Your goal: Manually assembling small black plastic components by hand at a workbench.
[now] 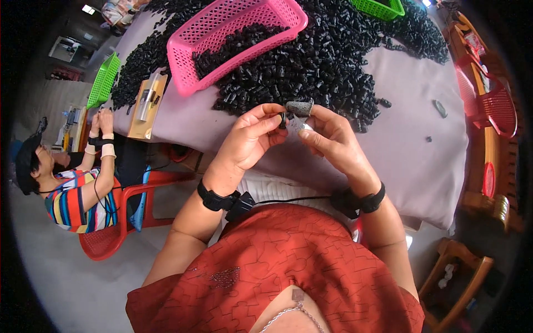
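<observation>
Above the near edge of the cloth-covered table, my two hands meet. My left hand [250, 136] pinches a small black plastic part [283, 119] between thumb and fingers. A thin, shiny, blade-like piece [298, 124] is pinched in my right hand [336, 140], its tip close against the black part; whether they touch I cannot tell. A grey textured finger cover [300, 107] sits on my right index finger. Just beyond my hands spreads a large heap of similar black parts [311, 77]. My wrists carry black straps with small boxes.
A pink lattice basket [302, 19] with black parts rests on the heap. Green baskets stand at the far right [380, 11] and left [102, 83]. Near the left edge lies a tan board [147, 108]. A co-worker [78, 200] sits left on a red chair [105, 241]. A wooden stool [458, 283] stands right.
</observation>
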The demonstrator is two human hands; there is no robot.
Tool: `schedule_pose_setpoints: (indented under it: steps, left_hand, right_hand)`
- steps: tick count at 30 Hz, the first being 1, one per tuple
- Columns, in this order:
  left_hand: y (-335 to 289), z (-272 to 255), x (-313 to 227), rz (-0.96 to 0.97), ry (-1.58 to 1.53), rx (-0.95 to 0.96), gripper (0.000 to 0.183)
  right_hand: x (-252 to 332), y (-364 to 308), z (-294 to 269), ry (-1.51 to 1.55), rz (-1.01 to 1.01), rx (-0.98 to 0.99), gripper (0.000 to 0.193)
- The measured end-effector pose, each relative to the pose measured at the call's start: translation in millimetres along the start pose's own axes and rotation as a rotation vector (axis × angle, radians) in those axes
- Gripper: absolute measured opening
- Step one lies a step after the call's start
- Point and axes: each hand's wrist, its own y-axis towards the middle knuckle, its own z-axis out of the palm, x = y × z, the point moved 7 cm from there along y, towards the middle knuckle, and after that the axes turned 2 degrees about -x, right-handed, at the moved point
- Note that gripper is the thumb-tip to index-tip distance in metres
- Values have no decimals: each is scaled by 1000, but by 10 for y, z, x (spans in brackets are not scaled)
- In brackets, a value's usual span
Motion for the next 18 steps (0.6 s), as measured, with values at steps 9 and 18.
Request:
schedule_pose_setpoints:
  steps: [9,18]
  left_hand:
    - [-5,126,40,-57,-132,46,32]
    - [-33,136,37,-66,-141,39,33]
  right_hand:
    - [-29,-23,55,-14,6,119,45]
    - [31,-57,61,53,-24,106,39]
